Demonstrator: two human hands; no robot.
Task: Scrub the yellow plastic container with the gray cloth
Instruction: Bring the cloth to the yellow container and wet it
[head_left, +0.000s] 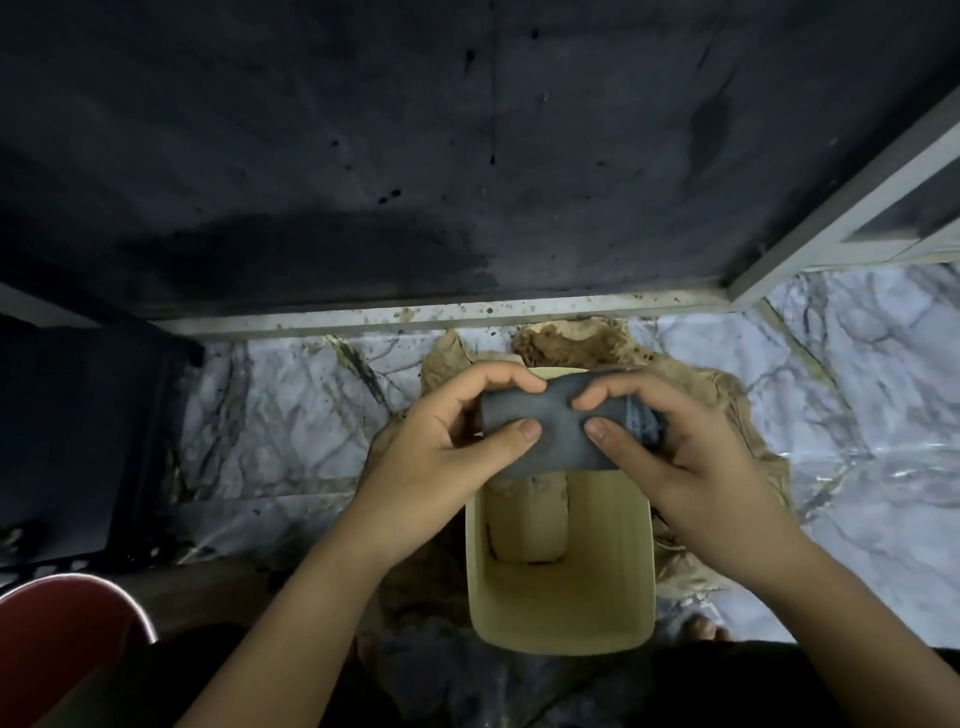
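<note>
- A view from a head-worn camera looks down at two bare hands working above a marbled white-and-grey tiled floor (291, 415).
- The left hand (441, 447) pinches the left side of a folded gray cloth (545, 431), thumb on the near face, fingers curled over the far edge.
- The right hand (691, 457) pinches the cloth's right side the same way, with a bunched end of the cloth tucked in its palm.
- The cloth is stretched flat between both hands, held above the far end of a pale yellow rectangular plastic container (561, 597).
- The container sits open-topped on the floor below the hands, its inside smeared with brownish dirt.
- A crumpled, dirty brown rag (582, 338) lies under and around the container.
- A red round bucket with a metal rim (67, 623) shows at the lower left.
- A dark stained wall (415, 156) rises behind.
</note>
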